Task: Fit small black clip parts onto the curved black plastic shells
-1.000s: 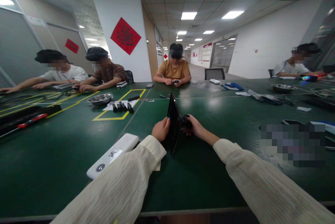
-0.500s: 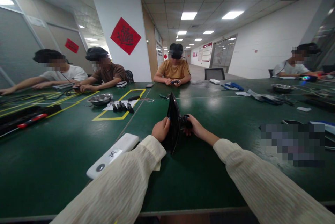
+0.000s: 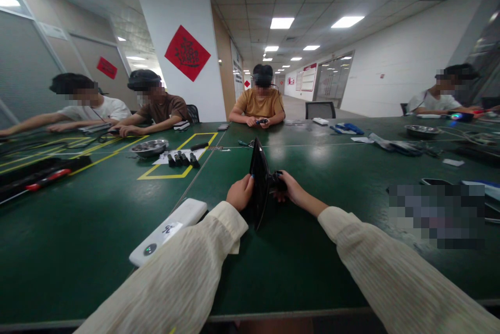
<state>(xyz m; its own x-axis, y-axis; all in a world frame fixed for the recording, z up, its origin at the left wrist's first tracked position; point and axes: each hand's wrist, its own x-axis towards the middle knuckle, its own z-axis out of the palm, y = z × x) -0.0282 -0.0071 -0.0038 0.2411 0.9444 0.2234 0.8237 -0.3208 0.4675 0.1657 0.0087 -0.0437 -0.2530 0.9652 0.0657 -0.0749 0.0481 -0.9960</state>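
A thin black panel [image 3: 259,188] stands nearly upright on edge in front of me, its narrow side towards the camera. My left hand [image 3: 239,193] is closed at the panel's left face, thumb pressed against it; its other fingers are partly hidden. On the right, my right hand [image 3: 289,187] wraps round a black knob-like part [image 3: 276,182] that sticks out from the panel's other face. What exactly the panel is, I cannot tell from this angle. Just left of my left forearm lies a white power bank [image 3: 167,232] with a handwritten label.
On the green table [image 3: 336,271], several short black cylinders [image 3: 183,160] lie on paper beside a metal bowl [image 3: 149,148]. A red-and-black tool [image 3: 49,180] is at left. Bagged items [image 3: 402,145] and a second bowl [image 3: 422,131] lie right. Co-workers [image 3: 258,104] sit around the far side.
Both hands and the panel hold the same position. A small green light now shows in the power bank's round window.
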